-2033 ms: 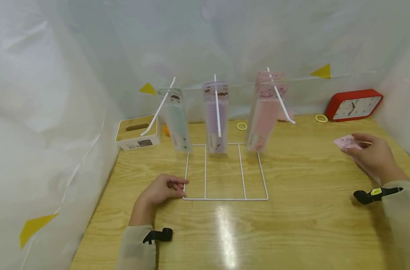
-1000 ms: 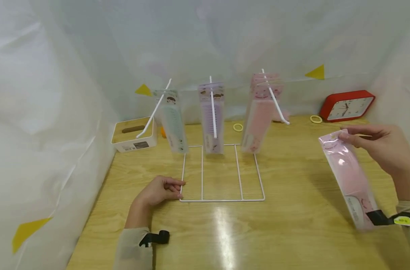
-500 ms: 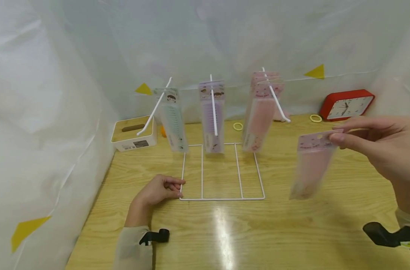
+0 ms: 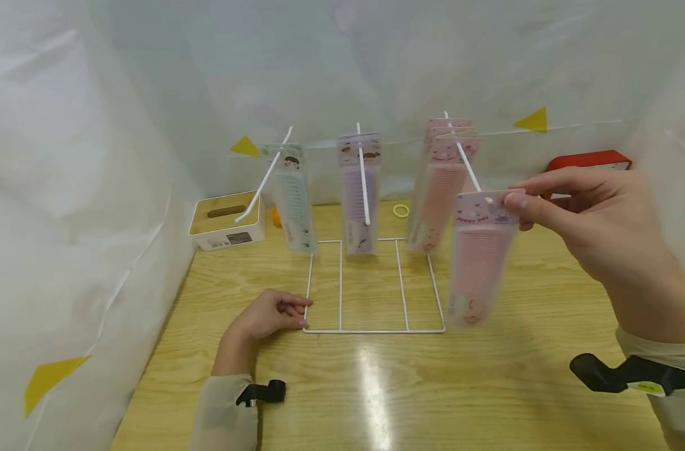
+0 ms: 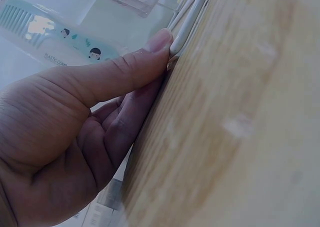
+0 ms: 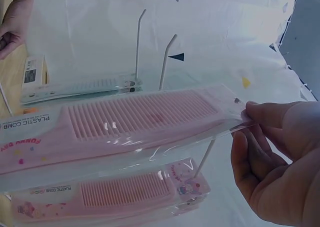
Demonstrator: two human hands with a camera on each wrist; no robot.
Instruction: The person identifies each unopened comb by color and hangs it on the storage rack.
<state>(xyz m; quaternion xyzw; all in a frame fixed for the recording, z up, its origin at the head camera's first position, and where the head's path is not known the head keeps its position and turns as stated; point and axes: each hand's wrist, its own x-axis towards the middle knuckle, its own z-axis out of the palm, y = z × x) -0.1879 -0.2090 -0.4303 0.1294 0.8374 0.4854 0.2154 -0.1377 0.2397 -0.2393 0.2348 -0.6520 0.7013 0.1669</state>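
My right hand (image 4: 613,232) pinches the top card of a packaged pink comb (image 4: 480,263), which hangs down from thumb and fingers. The hole in its card overlaps the tip of the right hook (image 4: 469,169) in the head view. Behind it, several packaged pink combs (image 4: 438,200) hang on that hook. A purple comb pack (image 4: 360,200) is on the middle hook and a green comb pack (image 4: 295,207) on the left one. With thumb and fingers, my left hand (image 4: 266,316) holds the front left corner of the white wire rack's base (image 4: 373,331).
At the back left stands a white box with a wooden lid (image 4: 225,219), an orange thing (image 4: 277,217) beside it. A yellow ring (image 4: 400,211) lies behind the rack. My right hand partly covers a red clock (image 4: 590,160). Plastic sheeting (image 4: 150,94) encloses the wooden table (image 4: 319,388).
My right hand has lifted the pink comb pack from the table's right side and brought it left to the right hook's tip. The left hand stays at the rack's corner.
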